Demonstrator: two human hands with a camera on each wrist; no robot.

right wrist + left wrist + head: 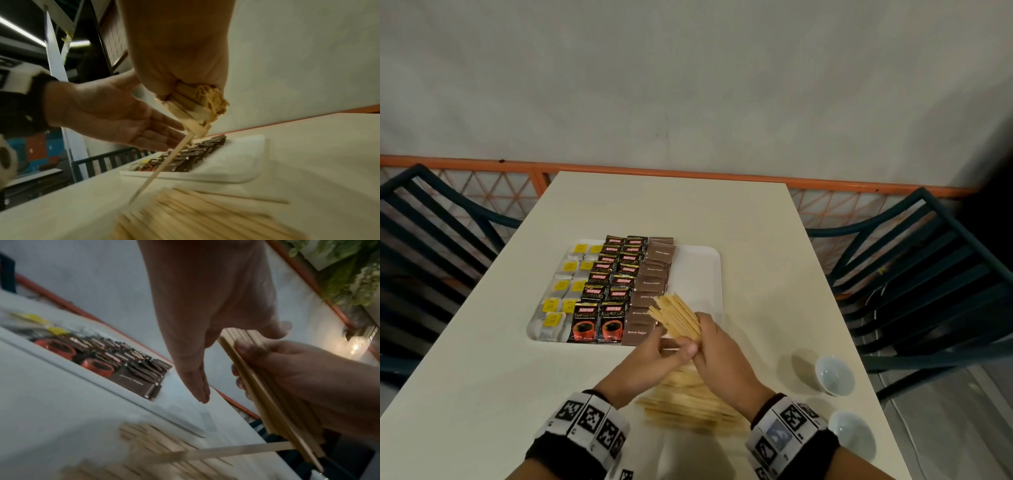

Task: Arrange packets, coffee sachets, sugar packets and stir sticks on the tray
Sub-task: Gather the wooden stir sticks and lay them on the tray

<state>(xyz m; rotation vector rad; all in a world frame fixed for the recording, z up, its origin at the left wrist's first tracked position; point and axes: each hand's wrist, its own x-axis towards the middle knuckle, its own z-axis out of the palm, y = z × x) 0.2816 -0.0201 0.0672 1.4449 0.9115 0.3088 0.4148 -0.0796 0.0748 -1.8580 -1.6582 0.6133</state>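
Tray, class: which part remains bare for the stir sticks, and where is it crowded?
Bare: the tray's right strip, between the brown sugar packets and its right rim. Crowded: left and middle, filled by yellow-tagged packets and coffee sachets.

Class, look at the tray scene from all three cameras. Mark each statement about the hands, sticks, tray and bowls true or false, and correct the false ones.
1. The right hand grips a bundle of stir sticks. True.
2. The left hand is clenched into a fist. False: its fingers are straight and open beside the bundle.
3. The right part of the tray already holds stir sticks. False: it is bare; a loose stir stick pile lies on the table.
4. Brown sugar packets lie to the right of the Kopiko coffee sachets. True.
5. Two white bowls sit on the tray. False: they stand on the table, right of the hands.
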